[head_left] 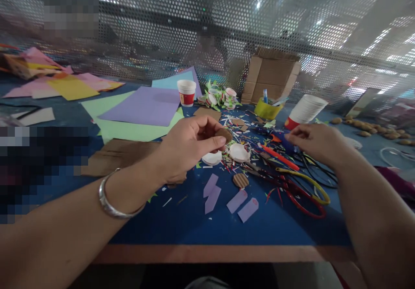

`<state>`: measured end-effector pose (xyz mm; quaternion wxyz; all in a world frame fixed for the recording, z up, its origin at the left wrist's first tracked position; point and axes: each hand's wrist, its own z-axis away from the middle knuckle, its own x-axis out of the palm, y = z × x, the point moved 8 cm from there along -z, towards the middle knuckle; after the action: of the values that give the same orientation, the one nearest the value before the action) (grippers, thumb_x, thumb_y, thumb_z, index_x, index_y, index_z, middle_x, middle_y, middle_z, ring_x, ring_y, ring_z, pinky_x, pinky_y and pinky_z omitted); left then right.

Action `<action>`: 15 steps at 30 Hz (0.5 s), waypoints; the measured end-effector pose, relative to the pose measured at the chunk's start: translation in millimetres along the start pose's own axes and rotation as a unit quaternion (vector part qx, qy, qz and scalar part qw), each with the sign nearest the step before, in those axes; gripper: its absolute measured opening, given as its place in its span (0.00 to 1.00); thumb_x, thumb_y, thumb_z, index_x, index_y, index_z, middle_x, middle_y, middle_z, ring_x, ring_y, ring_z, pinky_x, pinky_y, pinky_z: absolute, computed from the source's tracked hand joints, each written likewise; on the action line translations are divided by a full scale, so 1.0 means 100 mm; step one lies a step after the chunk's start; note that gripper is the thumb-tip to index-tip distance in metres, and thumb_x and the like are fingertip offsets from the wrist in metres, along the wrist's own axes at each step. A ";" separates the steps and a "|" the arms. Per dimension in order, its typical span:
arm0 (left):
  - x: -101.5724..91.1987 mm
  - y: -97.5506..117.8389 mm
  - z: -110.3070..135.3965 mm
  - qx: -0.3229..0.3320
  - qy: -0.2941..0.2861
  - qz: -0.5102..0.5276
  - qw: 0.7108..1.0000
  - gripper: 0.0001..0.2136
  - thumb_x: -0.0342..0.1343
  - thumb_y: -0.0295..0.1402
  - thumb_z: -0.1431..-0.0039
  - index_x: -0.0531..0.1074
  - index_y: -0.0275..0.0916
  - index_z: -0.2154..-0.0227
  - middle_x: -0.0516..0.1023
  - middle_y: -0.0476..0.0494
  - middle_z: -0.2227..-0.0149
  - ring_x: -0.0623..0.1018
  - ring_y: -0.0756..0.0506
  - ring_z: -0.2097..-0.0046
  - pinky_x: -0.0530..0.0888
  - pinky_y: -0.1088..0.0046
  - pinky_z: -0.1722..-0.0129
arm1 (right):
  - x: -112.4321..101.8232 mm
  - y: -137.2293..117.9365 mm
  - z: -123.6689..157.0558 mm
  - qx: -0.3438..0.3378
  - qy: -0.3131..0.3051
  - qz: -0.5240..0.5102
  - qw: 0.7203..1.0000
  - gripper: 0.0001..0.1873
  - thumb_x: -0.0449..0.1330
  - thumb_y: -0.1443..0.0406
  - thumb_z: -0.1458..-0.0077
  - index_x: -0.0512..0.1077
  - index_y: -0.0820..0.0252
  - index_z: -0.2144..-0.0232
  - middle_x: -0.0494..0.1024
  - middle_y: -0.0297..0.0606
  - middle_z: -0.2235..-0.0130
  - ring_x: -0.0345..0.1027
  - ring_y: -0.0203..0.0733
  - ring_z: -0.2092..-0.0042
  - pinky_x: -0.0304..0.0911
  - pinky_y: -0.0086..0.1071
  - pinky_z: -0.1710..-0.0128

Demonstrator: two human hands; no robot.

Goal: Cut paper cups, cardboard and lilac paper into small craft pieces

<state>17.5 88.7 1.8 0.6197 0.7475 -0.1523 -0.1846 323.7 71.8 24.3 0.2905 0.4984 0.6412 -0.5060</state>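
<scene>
Between the thumb and fingers of my left hand (194,144) is a small brown cardboard disc (224,135). My right hand (313,142) has its thumb and forefinger closed at a blue glue gun (289,145) with an orange tip; its other fingers are partly hidden. Below the hands lie a ridged cardboard disc (241,180) and several purple paper strips (212,194), two of them bearing pink marks. Two white cup bottoms (239,152) rest among paper scraps. Red-handled scissors (303,200) and yellow-handled scissors (319,187) lie near my right hand, beside an orange-red stick-like tool (280,157).
Purple paper (142,105) and green sheets lie at the left, above flat cardboard (119,155). Paper cups (186,92) stand behind; another cup stack (306,109) leans at the right. A yellow pen holder (267,108) stands before an upright cardboard box (272,75). Cables trail rightward.
</scene>
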 end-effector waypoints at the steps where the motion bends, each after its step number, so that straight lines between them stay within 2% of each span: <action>1: 0.00 0.00 0.00 0.000 -0.001 -0.004 1.000 0.07 0.65 0.32 0.44 0.75 0.37 0.64 0.80 0.46 0.66 0.80 0.49 0.64 0.75 0.74 0.63 | 0.03 0.03 -0.02 -0.005 -0.010 0.005 1.000 0.10 0.70 0.61 0.52 0.77 0.56 0.80 0.77 0.39 0.80 0.65 0.40 0.78 0.54 0.34 0.77; 8: -0.02 0.01 0.00 -0.015 0.018 -0.009 1.000 0.07 0.65 0.32 0.44 0.75 0.37 0.65 0.79 0.47 0.69 0.79 0.49 0.65 0.76 0.73 0.65 | 0.31 0.26 -0.15 -0.019 -0.073 -0.068 0.995 0.14 0.72 0.62 0.56 0.74 0.56 0.86 0.72 0.34 0.86 0.61 0.36 0.84 0.49 0.30 0.83; 11: -0.05 -0.01 0.00 -0.021 0.023 0.005 1.000 0.07 0.65 0.33 0.44 0.76 0.36 0.65 0.79 0.47 0.69 0.78 0.51 0.66 0.76 0.74 0.65 | 0.37 0.33 -0.14 0.017 -0.082 -0.136 0.987 0.15 0.69 0.64 0.53 0.73 0.56 0.87 0.71 0.33 0.87 0.60 0.34 0.85 0.48 0.29 0.85; 15: -0.06 -0.06 -0.01 -0.031 0.017 0.043 0.998 0.07 0.66 0.32 0.44 0.76 0.36 0.64 0.80 0.46 0.67 0.79 0.51 0.65 0.76 0.73 0.63 | 0.33 0.32 -0.09 0.084 -0.072 -0.258 0.960 0.13 0.64 0.63 0.46 0.74 0.58 0.81 0.75 0.37 0.82 0.62 0.35 0.84 0.53 0.29 0.85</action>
<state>12.7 93.7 -3.1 0.6521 0.7240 -0.1677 -0.1497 343.8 91.4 -13.2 0.1529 0.3011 0.6801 -0.6507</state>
